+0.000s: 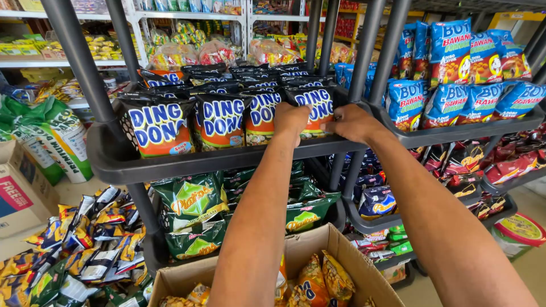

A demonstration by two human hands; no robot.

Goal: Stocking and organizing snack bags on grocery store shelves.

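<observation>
Fingers of both hands (321, 122) pinching rightmost black snack bag (317, 105) on grey rack shelf (170, 162).

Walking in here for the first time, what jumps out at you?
Two bare arms reach up the middle: the left hand and right hand grip a black snack packet at the right end of a row on the dark plastic shelf. Blue packets crowd the neighbouring rack at upper right.
</observation>
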